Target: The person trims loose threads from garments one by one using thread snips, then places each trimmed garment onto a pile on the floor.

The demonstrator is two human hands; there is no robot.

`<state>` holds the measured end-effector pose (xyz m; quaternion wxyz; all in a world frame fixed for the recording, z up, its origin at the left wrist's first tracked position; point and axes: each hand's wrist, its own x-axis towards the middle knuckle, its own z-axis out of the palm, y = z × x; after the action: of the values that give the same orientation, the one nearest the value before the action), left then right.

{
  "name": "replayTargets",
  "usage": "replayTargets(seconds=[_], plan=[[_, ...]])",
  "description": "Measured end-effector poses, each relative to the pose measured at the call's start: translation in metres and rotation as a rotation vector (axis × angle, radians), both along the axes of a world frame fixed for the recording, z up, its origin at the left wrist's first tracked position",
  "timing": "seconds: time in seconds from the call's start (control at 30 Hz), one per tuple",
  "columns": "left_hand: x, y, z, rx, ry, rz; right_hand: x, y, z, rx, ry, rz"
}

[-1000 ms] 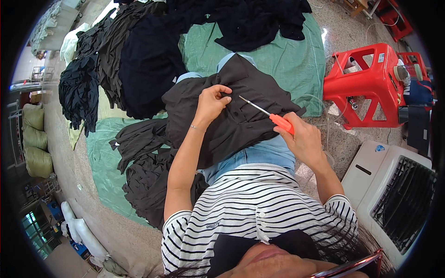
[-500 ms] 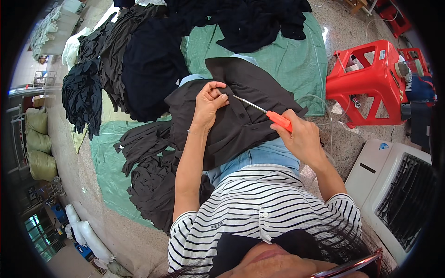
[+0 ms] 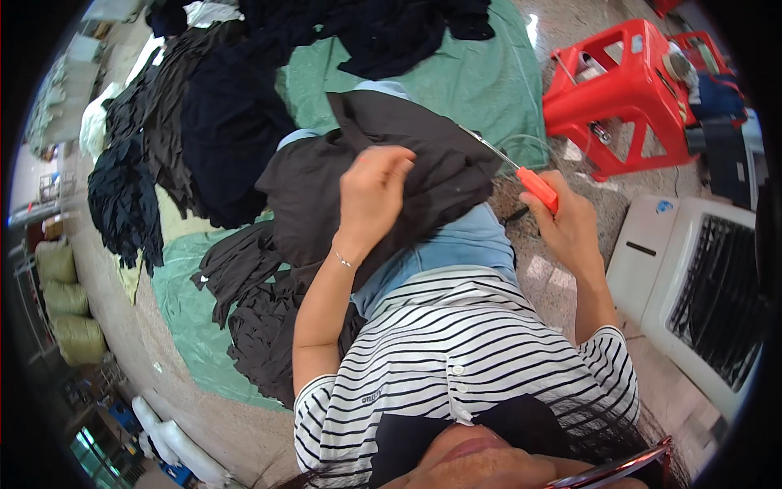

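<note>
A dark grey-brown garment lies spread over my lap, on light blue trousers. My left hand is over the middle of it, fingers curled in and somewhat smeared; what they hold, if anything, is hidden. My right hand is closed round the orange-red handle of a screwdriver-like tool with a thin metal shaft. The shaft points up and left, its tip over the garment's right edge, away from my left hand.
Dark clothes are heaped on a green sheet ahead, with more dark garments at my left. Red plastic stools stand to the far right. A white appliance with a black grille stands at my right side.
My right hand has drawn the tool rightward, away from my left hand. My left hand has turned and its fingers have shifted on the garment. The whole view has also shifted slightly.
</note>
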<state>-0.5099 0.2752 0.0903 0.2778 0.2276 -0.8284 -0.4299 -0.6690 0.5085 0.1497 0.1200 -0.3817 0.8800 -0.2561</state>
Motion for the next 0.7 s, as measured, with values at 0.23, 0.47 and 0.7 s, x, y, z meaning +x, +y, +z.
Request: replayTargets(seconds=[0.23, 0.47, 0.7], plan=[[-0.033, -0.005, 0.014, -0.198, -0.827, -0.552, 0.022, 0.04, 0.025, 0.118, -0.078, 0.06], [-0.062, -0.039, 0.001, 0.471, -0.967, -0.647, 0.047, 0.04, 0.009, 0.052, -0.095, 0.22], [-0.059, -0.038, -0.004, 0.526, -0.951, -0.58, 0.045, 0.03, 0.003, 0.092, -0.073, 0.215]])
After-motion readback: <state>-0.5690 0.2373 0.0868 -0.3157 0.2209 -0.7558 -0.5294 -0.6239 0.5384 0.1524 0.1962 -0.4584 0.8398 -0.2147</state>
